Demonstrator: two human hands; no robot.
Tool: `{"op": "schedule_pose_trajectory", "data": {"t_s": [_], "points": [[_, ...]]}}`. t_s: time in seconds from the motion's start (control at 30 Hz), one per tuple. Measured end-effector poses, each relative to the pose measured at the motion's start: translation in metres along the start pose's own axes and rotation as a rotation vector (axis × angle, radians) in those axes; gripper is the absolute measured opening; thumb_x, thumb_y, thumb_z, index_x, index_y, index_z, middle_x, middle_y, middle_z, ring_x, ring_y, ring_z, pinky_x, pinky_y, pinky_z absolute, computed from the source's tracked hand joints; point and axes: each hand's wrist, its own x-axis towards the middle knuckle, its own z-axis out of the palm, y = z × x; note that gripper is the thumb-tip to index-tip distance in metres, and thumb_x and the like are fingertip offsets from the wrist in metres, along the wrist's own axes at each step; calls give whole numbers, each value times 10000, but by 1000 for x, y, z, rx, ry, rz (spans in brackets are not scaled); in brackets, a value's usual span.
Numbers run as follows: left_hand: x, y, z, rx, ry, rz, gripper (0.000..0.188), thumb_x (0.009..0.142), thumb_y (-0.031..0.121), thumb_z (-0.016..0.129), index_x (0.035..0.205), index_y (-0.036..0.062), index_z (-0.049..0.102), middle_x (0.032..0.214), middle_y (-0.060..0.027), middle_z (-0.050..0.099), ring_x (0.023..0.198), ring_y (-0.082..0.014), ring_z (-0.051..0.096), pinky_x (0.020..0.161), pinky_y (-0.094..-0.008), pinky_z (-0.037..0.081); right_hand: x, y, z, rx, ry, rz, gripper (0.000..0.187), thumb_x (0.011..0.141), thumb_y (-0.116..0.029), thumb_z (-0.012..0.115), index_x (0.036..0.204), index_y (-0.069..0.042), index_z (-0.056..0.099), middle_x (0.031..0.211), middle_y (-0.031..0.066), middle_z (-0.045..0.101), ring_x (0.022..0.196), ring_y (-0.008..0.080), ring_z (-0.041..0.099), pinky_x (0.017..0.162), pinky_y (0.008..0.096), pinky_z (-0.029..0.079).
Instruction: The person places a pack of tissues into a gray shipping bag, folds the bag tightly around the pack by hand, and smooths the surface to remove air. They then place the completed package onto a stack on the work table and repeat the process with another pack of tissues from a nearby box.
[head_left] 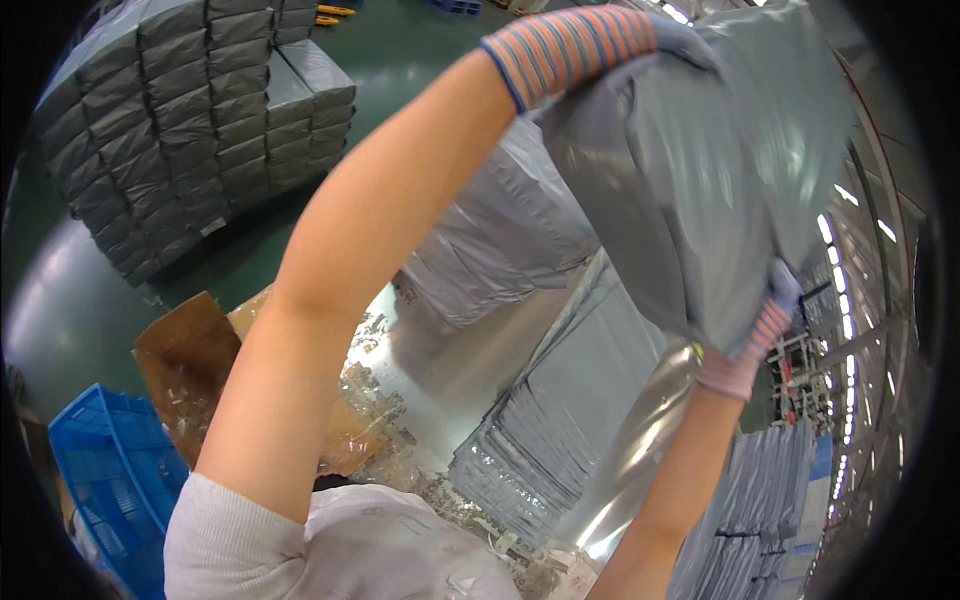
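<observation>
A large grey plastic bag (pixel 700 170) is raised in front of me, its film creased and shiny. My left hand (pixel 635 40), in an orange, blue and grey striped knit glove, is closed on its upper edge, the fingertips partly hidden by folds. Lower down at the right, my right hand (pixel 762 325) wears a matching glove and grips the bag's side edge, its fingers partly hidden. Below the bag, a stack of flat grey bags (pixel 570 390) lies on a shiny metal tabletop (pixel 460 385). A bulky grey plastic-wrapped bundle (pixel 510 230) sits behind that stack.
Tall stacks of grey wrapped packages (pixel 190 120) stand on the green floor (pixel 400 50) at the far left. An open cardboard box (pixel 190 350) and a blue plastic crate (pixel 110 470) are at my left. More flat grey bags (pixel 760 490) are piled at the right.
</observation>
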Motion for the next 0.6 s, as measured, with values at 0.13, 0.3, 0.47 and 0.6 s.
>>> {"op": "schedule_pose_trajectory", "data": {"t_s": [0.13, 0.3, 0.47, 0.6], "points": [[10, -43, -40, 762, 146, -594, 477, 746, 471, 583, 990, 66, 647, 895, -71, 635, 863, -167, 581, 808, -300, 469, 27, 61, 29, -147, 174, 318, 475, 772, -375, 561, 1157, -98, 535, 1197, 76, 537, 1065, 256, 509, 940, 398, 394], [-10, -95, -53, 487, 450, -609, 444, 759, 457, 582, 932, 56, 664, 856, -90, 648, 825, -188, 585, 771, -320, 456, 57, 78, 14, -286, -27, 544, 593, 742, -479, 558, 1205, -112, 511, 1221, 72, 522, 1109, 281, 476, 957, 444, 360], [-92, -121, -22, 724, 783, -139, 550, 836, 457, 509, 1195, 40, 523, 1098, -191, 589, 1028, -335, 556, 873, -365, 435, 39, 98, 34, -962, -189, -518, 590, 822, -385, 587, 1267, -33, 428, 1242, 107, 485, 1135, 254, 441, 979, 348, 324], [-100, -162, -13, 1131, 649, -363, 358, 807, 371, 436, 838, 56, 602, 758, -154, 567, 738, -276, 553, 619, -397, 418, 25, 122, 61, -1411, -380, -737, 468, 882, -237, 565, 1264, -6, 425, 1287, 186, 447, 1176, 290, 434, 968, 362, 363]]}}
